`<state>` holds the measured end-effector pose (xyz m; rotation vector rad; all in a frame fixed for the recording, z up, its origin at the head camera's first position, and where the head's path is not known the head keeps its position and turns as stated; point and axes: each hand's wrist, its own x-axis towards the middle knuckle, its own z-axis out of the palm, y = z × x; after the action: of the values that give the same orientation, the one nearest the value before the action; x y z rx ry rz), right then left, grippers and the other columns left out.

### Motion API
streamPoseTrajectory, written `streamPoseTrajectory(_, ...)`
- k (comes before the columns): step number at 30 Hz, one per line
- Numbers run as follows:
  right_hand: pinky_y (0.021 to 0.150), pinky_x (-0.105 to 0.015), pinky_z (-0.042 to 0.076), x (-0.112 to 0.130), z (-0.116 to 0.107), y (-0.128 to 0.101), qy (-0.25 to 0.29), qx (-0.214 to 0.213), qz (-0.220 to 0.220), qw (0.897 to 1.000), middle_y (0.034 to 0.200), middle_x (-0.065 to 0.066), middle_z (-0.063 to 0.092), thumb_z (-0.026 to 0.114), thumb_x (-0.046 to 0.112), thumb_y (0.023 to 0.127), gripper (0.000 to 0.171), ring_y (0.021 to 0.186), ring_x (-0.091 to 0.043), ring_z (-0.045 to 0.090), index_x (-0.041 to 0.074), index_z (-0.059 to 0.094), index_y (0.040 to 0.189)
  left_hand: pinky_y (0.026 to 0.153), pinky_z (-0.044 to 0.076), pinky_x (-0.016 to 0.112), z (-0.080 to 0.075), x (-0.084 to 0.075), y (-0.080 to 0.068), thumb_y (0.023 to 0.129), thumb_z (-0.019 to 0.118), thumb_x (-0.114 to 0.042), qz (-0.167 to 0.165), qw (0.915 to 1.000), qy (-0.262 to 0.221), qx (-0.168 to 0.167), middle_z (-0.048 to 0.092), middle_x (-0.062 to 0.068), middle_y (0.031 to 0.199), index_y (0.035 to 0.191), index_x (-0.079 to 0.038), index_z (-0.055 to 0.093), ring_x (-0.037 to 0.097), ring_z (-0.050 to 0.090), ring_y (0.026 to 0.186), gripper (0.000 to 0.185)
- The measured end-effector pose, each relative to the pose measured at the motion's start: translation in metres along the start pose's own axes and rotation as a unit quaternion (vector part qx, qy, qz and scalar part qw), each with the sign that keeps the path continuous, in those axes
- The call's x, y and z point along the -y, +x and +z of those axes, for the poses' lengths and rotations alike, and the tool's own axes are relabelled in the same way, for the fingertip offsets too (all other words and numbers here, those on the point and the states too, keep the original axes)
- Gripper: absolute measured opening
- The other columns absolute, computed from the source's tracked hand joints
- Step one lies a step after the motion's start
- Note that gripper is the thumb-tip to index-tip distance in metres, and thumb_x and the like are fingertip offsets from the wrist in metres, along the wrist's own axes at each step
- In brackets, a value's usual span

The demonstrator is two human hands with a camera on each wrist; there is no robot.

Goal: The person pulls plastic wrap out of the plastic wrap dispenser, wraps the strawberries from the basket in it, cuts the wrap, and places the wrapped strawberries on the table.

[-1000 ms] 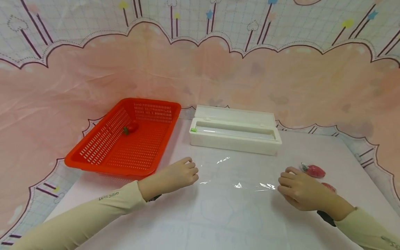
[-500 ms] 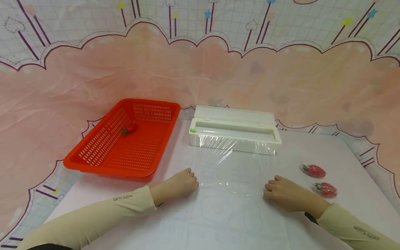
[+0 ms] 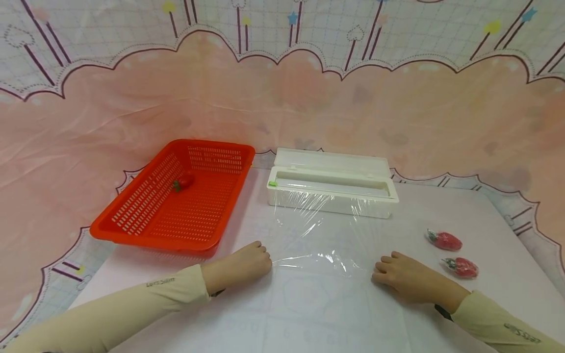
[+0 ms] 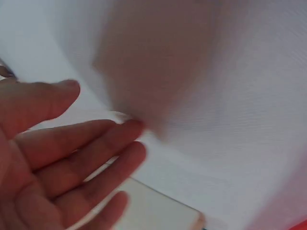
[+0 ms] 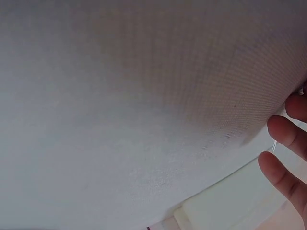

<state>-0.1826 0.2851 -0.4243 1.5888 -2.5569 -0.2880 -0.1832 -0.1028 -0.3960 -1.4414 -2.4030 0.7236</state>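
Note:
A clear sheet of plastic wrap (image 3: 326, 235) runs from the white dispenser box (image 3: 331, 206) toward me, creased and shiny along its near edge. My left hand (image 3: 240, 269) is at its near left corner. In the left wrist view the left fingers (image 4: 91, 167) reach out fairly straight, with the thumb (image 4: 43, 103) apart from them. At the near right corner is my right hand (image 3: 406, 277), knuckles up. A few right fingers (image 5: 288, 134) show extended in the right wrist view, a thin strand of film beside them; the right thumb is hidden.
The box lid (image 3: 331, 159) stands raised at the back. To the left is a red perforated basket (image 3: 150, 240) holding a red strawberry-like fruit (image 3: 187, 180). Two film-wrapped red fruits (image 3: 445, 240) with green tops lie at the right on the white table (image 3: 318, 314).
Both hands came toward me and the right one moved inward, drawing the film off the box. Lately the left hand shifted slightly left and the near edge shows sharper creases.

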Motion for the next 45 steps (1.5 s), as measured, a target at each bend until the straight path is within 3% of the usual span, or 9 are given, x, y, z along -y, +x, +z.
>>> streamPoseTrajectory(5, 0.067, -0.034, 0.047, 0.001, -0.002, 0.001, 0.009, 0.016, 0.008, 1.000, 0.081, 0.009, 0.056, 0.068, 0.018, 0.080, 0.016, 0.076, -0.009, 0.052, 0.023, 0.057, 0.090, 0.069, 0.042, 0.023, -0.011, 0.000, 0.000, 0.084, 0.066, -0.022, -0.010, 0.9997, -0.007, 0.020, 0.066, -0.005, 0.077, 0.086, -0.014, 0.069, 0.010, 0.055, 0.068, 0.009)
streamPoseTrajectory(8, 0.069, -0.036, 0.049, 0.002, -0.004, 0.002, 0.014, 0.027, 0.014, 0.999, 0.082, 0.008, 0.058, 0.069, 0.017, 0.079, 0.018, 0.077, -0.010, 0.053, 0.023, 0.058, 0.091, 0.078, 0.045, 0.025, -0.023, 0.005, 0.001, 0.082, 0.069, -0.032, 0.000, 0.9998, 0.012, -0.014, 0.066, -0.004, 0.085, 0.092, -0.015, 0.066, 0.012, 0.059, 0.079, 0.020)
streamPoseTrajectory(12, 0.068, -0.035, 0.048, 0.002, -0.004, 0.001, 0.017, 0.029, 0.014, 0.999, 0.082, 0.008, 0.058, 0.069, 0.018, 0.079, 0.017, 0.077, -0.010, 0.053, 0.023, 0.058, 0.092, 0.090, 0.045, 0.031, -0.049, 0.022, 0.003, 0.078, 0.072, -0.038, -0.003, 0.9985, -0.012, -0.053, 0.065, 0.000, 0.103, 0.103, -0.017, 0.062, 0.016, 0.060, 0.095, 0.034)
streamPoseTrajectory(18, 0.069, -0.034, 0.048, 0.001, 0.000, 0.000, 0.018, 0.022, 0.010, 1.000, 0.083, 0.009, 0.057, 0.070, 0.018, 0.079, 0.019, 0.077, -0.009, 0.053, 0.024, 0.058, 0.092, 0.099, 0.043, 0.040, -0.081, 0.068, 0.005, 0.079, 0.073, -0.031, -0.050, 0.9920, -0.073, -0.090, 0.061, 0.007, 0.115, 0.117, -0.014, 0.057, 0.026, 0.056, 0.108, 0.045)
streamPoseTrajectory(24, 0.069, -0.034, 0.048, 0.001, 0.001, 0.001, 0.028, 0.020, 0.008, 0.999, 0.083, 0.009, 0.057, 0.069, 0.018, 0.079, 0.019, 0.078, -0.009, 0.053, 0.025, 0.058, 0.094, 0.099, 0.043, 0.046, -0.072, 0.128, -0.006, 0.081, 0.072, -0.023, -0.148, 0.9760, -0.133, -0.088, 0.061, 0.011, 0.114, 0.122, -0.010, 0.057, 0.030, 0.057, 0.108, 0.045)
streamPoseTrajectory(32, 0.069, -0.034, 0.048, 0.000, 0.000, 0.000, 0.019, 0.009, 0.003, 1.000, 0.082, 0.009, 0.057, 0.071, 0.016, 0.077, 0.022, 0.077, -0.009, 0.053, 0.024, 0.058, 0.093, 0.098, 0.041, 0.050, -0.018, 0.183, -0.041, 0.081, 0.072, -0.020, -0.278, 0.9371, -0.189, -0.092, 0.061, 0.016, 0.115, 0.120, -0.007, 0.059, 0.034, 0.055, 0.107, 0.043)
streamPoseTrajectory(35, 0.068, -0.034, 0.047, -0.001, 0.000, 0.001, 0.015, 0.000, -0.001, 1.000, 0.081, 0.009, 0.056, 0.072, 0.016, 0.075, 0.024, 0.076, -0.009, 0.052, 0.024, 0.058, 0.092, 0.097, 0.042, 0.051, 0.002, 0.197, -0.057, 0.083, 0.070, -0.022, -0.322, 0.9169, -0.219, -0.085, 0.059, 0.018, 0.119, 0.122, -0.005, 0.057, 0.036, 0.055, 0.108, 0.044)
streamPoseTrajectory(40, 0.070, -0.036, 0.049, -0.001, 0.000, 0.001, 0.022, 0.004, 0.001, 1.000, 0.082, 0.009, 0.057, 0.072, 0.016, 0.075, 0.023, 0.078, -0.010, 0.053, 0.024, 0.059, 0.093, 0.100, 0.037, 0.054, 0.030, 0.215, -0.082, 0.086, 0.067, -0.020, -0.387, 0.8588, -0.329, -0.068, 0.054, 0.021, 0.126, 0.127, -0.002, 0.052, 0.037, 0.049, 0.115, 0.047)
streamPoseTrajectory(45, 0.074, -0.040, 0.051, -0.003, 0.001, 0.001, 0.030, 0.014, 0.009, 0.999, 0.084, 0.008, 0.058, 0.071, 0.017, 0.077, 0.023, 0.080, -0.011, 0.055, 0.024, 0.059, 0.095, 0.097, 0.038, 0.055, 0.053, 0.224, -0.098, 0.087, 0.065, -0.013, -0.423, 0.7998, -0.417, -0.082, 0.052, 0.027, 0.124, 0.128, 0.003, 0.048, 0.041, 0.049, 0.114, 0.047)
